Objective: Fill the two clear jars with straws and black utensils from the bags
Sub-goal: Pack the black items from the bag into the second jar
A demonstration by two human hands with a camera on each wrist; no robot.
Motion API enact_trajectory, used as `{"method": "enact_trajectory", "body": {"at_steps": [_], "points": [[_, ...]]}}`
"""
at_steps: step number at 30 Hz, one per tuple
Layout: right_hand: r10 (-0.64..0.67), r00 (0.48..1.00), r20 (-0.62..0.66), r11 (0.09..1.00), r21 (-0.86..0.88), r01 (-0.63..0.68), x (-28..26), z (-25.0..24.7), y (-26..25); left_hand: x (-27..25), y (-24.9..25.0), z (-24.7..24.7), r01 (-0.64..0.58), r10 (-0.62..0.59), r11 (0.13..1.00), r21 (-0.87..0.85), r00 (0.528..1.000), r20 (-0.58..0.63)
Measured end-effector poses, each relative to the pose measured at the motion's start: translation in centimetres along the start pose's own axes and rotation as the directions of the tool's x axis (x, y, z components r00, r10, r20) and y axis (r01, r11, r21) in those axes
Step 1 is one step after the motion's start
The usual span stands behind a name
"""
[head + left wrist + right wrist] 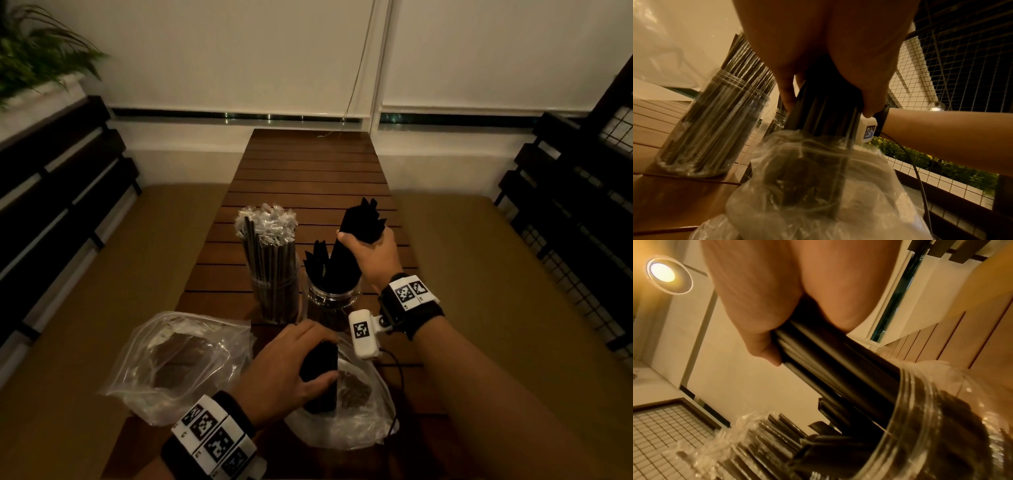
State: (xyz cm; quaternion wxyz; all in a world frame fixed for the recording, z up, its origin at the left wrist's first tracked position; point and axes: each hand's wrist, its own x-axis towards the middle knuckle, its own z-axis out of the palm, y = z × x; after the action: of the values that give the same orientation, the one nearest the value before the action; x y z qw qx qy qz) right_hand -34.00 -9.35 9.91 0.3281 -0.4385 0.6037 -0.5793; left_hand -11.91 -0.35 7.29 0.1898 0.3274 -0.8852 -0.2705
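Observation:
Two clear jars stand mid-table. The left jar (276, 297) (715, 129) is packed with wrapped straws (269, 236). The right jar (330, 305) (937, 418) holds several black utensils (317, 260). My right hand (371, 255) grips a bundle of black utensils (359, 240) (838, 363) whose lower ends sit inside the right jar's mouth. My left hand (298, 365) grips another bundle of black utensils (320, 373) (822, 113) that stands in the mouth of a clear plastic bag (346, 418) (818, 178) near me.
An empty-looking clear bag (178, 363) lies on the slatted wooden table (308, 171) at the front left. Tan cushioned benches (102, 308) flank the table, with dark slatted backrests on both sides. A cable runs from my right wrist camera (363, 334) over the bag.

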Motion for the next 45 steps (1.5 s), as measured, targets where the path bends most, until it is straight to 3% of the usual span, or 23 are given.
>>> {"method": "enact_trajectory", "body": {"at_steps": [6,16,22,29,31,34,39,42,45], "points": [[-0.007,0.994,0.105,0.973,-0.230,0.031,-0.7,1.0,2.2,0.1,-0.1,0.0,-0.007,0.007,1.000,-0.001,1.000,-0.009],[-0.093,0.995,0.026,0.978,-0.187,0.096,-1.8,-0.5,2.4,0.1,-0.3,0.0,0.006,-0.006,1.000,0.003,1.000,-0.001],[-0.083,0.994,0.066,0.934,-0.342,0.101,-2.6,-1.0,3.6,0.2,-0.2,0.0,-0.005,0.005,1.000,0.003,1.000,0.012],[-0.139,0.990,0.032,0.946,-0.292,0.142,-3.1,-1.2,1.5,0.2,-0.4,-0.1,-0.012,0.012,1.000,-0.003,1.000,0.008],[-0.240,0.967,0.080,0.907,-0.336,0.253,-3.0,-1.1,0.1,0.2,-0.4,-0.1,-0.016,0.016,1.000,-0.002,1.000,0.010],[-0.381,0.882,0.279,0.785,-0.405,0.468,-2.8,-0.3,-1.8,0.2,-0.4,0.0,-0.020,0.020,1.000,-0.003,1.000,0.009],[-0.298,0.765,0.571,0.590,-0.520,0.618,-2.9,1.8,-1.8,0.1,-0.3,0.0,-0.016,0.016,1.000,0.001,1.000,0.014],[-0.348,0.756,0.555,0.570,-0.515,0.640,-2.8,2.6,-1.4,-0.1,-0.2,0.0,-0.012,0.012,1.000,0.000,1.000,0.023],[-0.446,0.801,0.400,0.613,-0.516,0.599,-2.5,2.3,-1.2,-0.2,-0.2,-0.1,-0.012,0.012,1.000,0.008,1.000,0.021]]}}
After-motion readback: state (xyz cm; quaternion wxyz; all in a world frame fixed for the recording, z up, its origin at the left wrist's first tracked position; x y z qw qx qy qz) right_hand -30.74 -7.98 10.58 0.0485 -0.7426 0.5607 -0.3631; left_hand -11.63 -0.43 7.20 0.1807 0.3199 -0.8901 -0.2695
